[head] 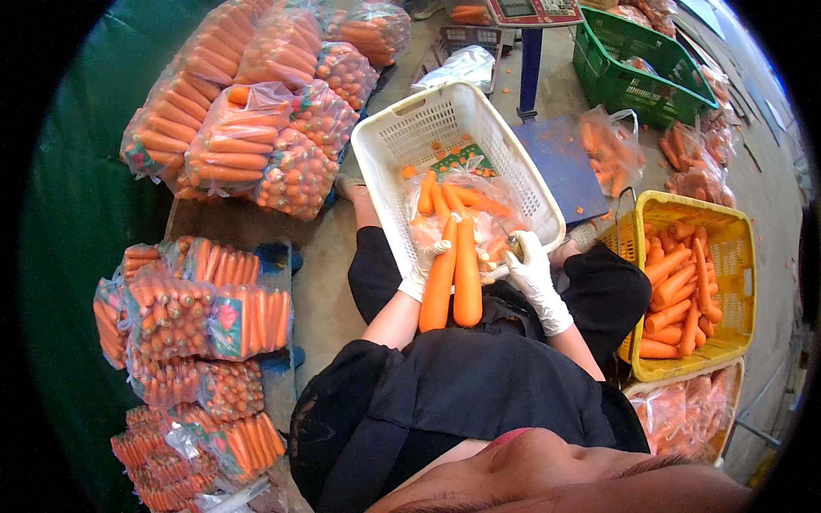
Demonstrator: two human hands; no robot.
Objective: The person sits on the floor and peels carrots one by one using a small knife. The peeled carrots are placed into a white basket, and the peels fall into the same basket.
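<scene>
In a white glove, my left hand [423,268] grips two large orange carrots, the left carrot [439,276] and the right carrot [467,276]. Their thick ends point toward my body and their other ends reach over the near rim of a white plastic crate [420,115]. My gloved right hand [530,264] holds a small knife [511,239], its blade tipped into the crate and partly hidden. Inside the crate, several carrots [442,200] lie on a clear plastic bag [507,189], with cut carrot pieces [408,172] farther back.
Bagged carrots [231,138] are stacked to the left. At right stands a yellow crate [737,301] of loose carrots [673,288]. Beyond the white crate are a platform scale [561,167] with a blue post, a green crate [641,96] and a bag of carrots [609,151].
</scene>
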